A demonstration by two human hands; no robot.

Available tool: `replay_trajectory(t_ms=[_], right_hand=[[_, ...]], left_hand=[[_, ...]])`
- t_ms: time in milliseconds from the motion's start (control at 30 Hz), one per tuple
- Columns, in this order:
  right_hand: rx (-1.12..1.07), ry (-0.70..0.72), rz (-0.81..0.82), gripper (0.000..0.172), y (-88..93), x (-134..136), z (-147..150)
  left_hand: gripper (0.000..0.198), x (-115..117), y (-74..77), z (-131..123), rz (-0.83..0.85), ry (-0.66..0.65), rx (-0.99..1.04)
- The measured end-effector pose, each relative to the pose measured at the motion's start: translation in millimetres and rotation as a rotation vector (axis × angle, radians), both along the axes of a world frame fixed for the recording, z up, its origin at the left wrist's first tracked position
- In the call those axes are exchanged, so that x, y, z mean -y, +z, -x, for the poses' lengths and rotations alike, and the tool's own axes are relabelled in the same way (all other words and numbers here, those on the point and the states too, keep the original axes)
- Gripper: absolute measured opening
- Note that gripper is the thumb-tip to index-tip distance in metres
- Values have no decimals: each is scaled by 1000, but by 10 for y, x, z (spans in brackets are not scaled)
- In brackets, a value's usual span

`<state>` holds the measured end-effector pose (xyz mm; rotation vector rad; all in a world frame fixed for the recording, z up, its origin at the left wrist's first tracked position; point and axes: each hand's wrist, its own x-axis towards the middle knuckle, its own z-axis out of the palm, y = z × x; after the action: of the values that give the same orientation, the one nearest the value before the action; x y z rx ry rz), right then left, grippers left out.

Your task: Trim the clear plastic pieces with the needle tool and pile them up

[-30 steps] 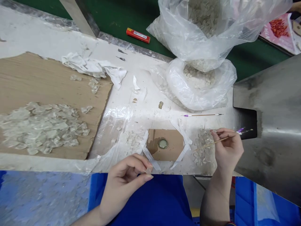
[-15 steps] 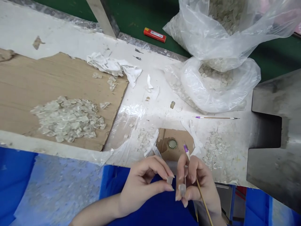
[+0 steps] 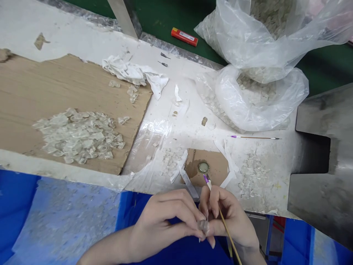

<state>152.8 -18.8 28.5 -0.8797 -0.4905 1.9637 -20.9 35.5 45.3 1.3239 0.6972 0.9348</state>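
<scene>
My left hand (image 3: pixel 171 217) and my right hand (image 3: pixel 231 217) meet fingertip to fingertip at the bottom centre. Between them are small translucent pieces (image 3: pixel 203 226), pressed together or overlapping; the fingers partly cover them. My left fingers pinch the left side, my right fingers the right side. A thin wooden stick (image 3: pixel 228 233) with a purple and white tip also rests in my right hand, its tip pointing up and left. Just beyond the tip, a round dish of clear-looking liquid or glass with a beaded rim (image 3: pixel 203 168) lies on a small cardboard piece (image 3: pixel 217 162).
Clear flakes (image 3: pixel 82 136) are heaped on a large cardboard sheet (image 3: pixel 68 81) at left. Plastic bags of pieces (image 3: pixel 261 99) stand at upper right. A red box (image 3: pixel 184 36), a white cloth (image 3: pixel 124 70), a second stick (image 3: pixel 255 137) and a metal fixture (image 3: pixel 322 198) are also around.
My hands have come together, bringing their separate translucent pieces into contact or overlap. The stick's purple tip has moved left, close to the beaded round item.
</scene>
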Motion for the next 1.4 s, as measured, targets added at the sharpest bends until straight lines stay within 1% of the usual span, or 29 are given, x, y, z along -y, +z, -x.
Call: replay_trajectory(t_ms=[67,133,200,267,333,400,467,533,600,633,733,833,900,1000,1067,1233,1267,1333,1367,1400], right_hand=[[-32,53,27,45,6,7,-4],[-53,103,61,44,16,9,1],[-41,131,35,46,34,-1,13],[35,107,-77,47,58,-20,26],[195,26,-264,45,77,-36,32],[383,-83,-477,40,80,-35,27],[519,-143,-659,32,67,-17,11],[596,-138,-778,21,50,8,-12],[650,-94,-854,14,46,23,-37],[670,-75,-883,13,50,24,-49],[707,-65,-919,19,76,3,-74],[723,-75,-935,23,87,-11,-68],[715,-94,-920,24,78,7,-45],[689,-162,-823,27,61,61,-2],[690,-171,-794,29,63,88,15],[722,-113,-897,30,82,57,-14],[742,-128,-902,26,73,40,-28],[813,-196,-881,9,35,6,-62],[853,-253,-844,7,8,-9,-81],[884,-307,-795,18,-22,-23,-100]], left_hand=[[12,-37,20,99,-104,-123,-22],[24,-70,29,192,-177,-261,-43],[34,-95,38,251,-153,-369,-68],[37,-107,51,265,-84,-415,-70],[37,-100,65,239,-53,-378,-41],[36,-72,69,191,-60,-282,-3],[36,-30,60,145,-48,-173,17],[38,8,42,117,-47,-93,-3],[37,28,27,108,-91,-54,-49],[35,31,23,108,-122,-47,-71],[24,25,31,100,-193,-41,-106],[13,25,51,80,-213,-4,-114],[13,30,58,70,-220,12,-102],[15,32,60,69,-226,-13,-102],[18,24,65,70,-231,-24,-113],[18,-3,90,75,-244,-16,-130],[18,-2,87,80,-238,-16,-129],[20,7,71,89,-210,19,-112],[20,15,57,91,-190,63,-102],[20,23,43,91,-178,116,-90]])
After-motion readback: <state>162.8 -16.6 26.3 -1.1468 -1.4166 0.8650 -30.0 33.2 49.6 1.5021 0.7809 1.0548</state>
